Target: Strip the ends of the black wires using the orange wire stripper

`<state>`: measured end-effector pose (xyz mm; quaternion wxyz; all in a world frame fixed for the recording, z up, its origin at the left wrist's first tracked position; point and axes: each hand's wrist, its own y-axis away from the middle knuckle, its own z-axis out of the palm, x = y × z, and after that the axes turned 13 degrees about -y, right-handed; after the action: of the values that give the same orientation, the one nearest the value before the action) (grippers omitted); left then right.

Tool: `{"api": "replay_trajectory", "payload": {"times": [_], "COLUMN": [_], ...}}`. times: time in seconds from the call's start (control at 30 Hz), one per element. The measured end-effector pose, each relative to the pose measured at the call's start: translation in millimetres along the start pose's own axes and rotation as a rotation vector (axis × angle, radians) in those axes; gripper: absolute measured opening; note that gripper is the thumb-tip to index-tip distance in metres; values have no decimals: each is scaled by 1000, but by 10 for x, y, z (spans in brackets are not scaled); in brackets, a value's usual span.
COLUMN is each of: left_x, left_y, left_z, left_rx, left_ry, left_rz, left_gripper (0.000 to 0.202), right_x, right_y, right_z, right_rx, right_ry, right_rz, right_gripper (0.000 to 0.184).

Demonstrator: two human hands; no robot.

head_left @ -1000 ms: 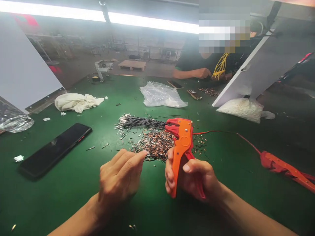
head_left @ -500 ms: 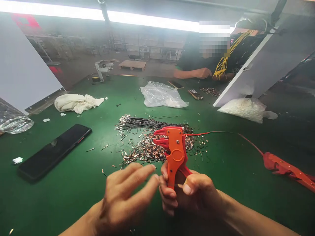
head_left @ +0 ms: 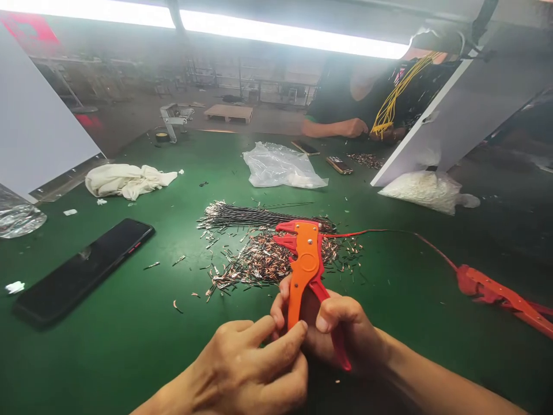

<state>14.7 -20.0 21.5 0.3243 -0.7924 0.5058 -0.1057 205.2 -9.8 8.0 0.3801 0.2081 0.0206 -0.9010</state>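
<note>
Head view, forward and down; hands (head_left: 259, 366) close; green table (head_left: 401, 271) beyond

Left of the crumpled clear plastic bag (head_left: 280, 164), a bunched cream cloth (head_left: 129, 181). Nearer than the bag and to its left, a black phone (head_left: 86, 268) lying flat. Right of the bag, a filled sack (head_left: 425, 191) beside a pale panel (head_left: 469, 124). Behind the bag, leftward, a wooden pallet (head_left: 228, 112).

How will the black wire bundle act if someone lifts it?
The black wire bundle would probably fan out or shed strands, since no tie shows and one loose strand already strays along its far side. The wires seem more springy than limp, as they lie nearly straight. The metal tips may snag each other where they crowd at the left end.
</note>
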Motion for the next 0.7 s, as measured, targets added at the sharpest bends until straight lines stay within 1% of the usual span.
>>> {"api": "replay_trajectory", "payload": {"times": [0.17,0.23,0.33,0.47,0.53,0.6,0.7], "left_x": [52,81,111,96,57,3,-77], "left_y": [13,19,10,1,24,59,93], "left_z": [23,41,51,28,13,-2,-16], "left_rx": [-69,-73,-42,-11,45,140,277], "left_ry": [4,-1,1,46,75,94,147], "left_rz": [23,13,-34,-43,-67,-182,-487], "left_gripper": [22,23,19,18,18,18,14], "right_x": [14,28,25,-28,-61,-83,-79], "right_y": [-14,-24,-22,9,26,43,71], "right_z": [43,42,42,49,42,31,35], "right_rx": [79,87,45,19,3,-33,-85], "right_ry": [-2,-10,-13,20,30,19,-3], "right_rz": [40,62,94,95,72,53,77], "right_gripper": [50,48,48,50,48,45,44]}}
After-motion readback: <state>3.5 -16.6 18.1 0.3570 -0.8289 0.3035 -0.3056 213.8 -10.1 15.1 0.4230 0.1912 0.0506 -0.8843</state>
